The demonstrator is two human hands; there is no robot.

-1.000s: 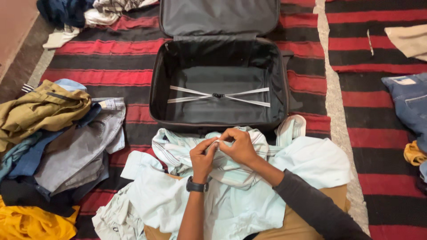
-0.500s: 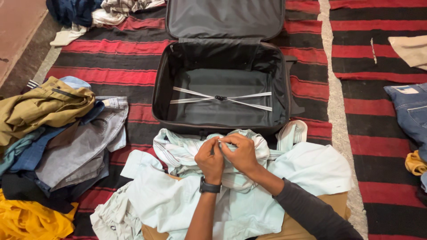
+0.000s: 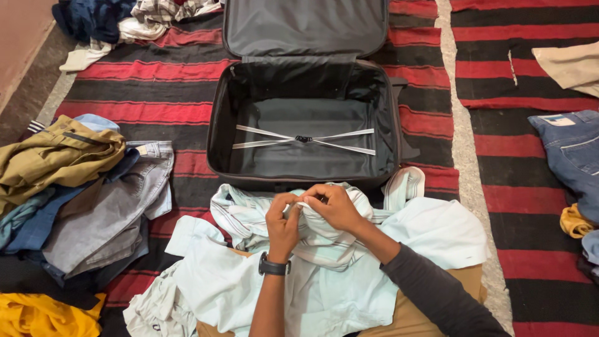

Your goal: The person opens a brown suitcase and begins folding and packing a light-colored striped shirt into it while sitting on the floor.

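The red-and-black striped rug [image 3: 156,93] was seen across the whole floor, and its position in the view had shifted only slightly from the two earlier pictures, which pointed to small head movement rather than any change in the room. The black suitcase [image 3: 218,125] lay open at the middle, lid thrown back, its crossed pale straps [image 3: 304,139] fastened over a bare interior; nothing had been put into it over the last second. A heap of folded and loose clothes [image 3: 75,187] was left undisturbed at the left, and blue jeans [image 3: 571,153] at the right edge.

Just in front of the case, the pale shirts [image 3: 349,274] were spread over the person's lap, with a striped light-green shirt [image 3: 249,215] uppermost. Its upper edge was bunched at the point where both hands met. The left hand [image 3: 282,226], a dark watch at its wrist, was closed with its fingertips pinched on a fold of that striped cloth. The right hand [image 3: 336,207], coming from a grey sleeve, was likewise closed, thumb and fingers nipped on the same edge, touching the left.

Compared with a second earlier, the hands had barely travelled; only the fingers had been re-set on the fabric. It was judged that fine work at the shirt's edge, perhaps a button, was in progress, though the detail was too small to be told.
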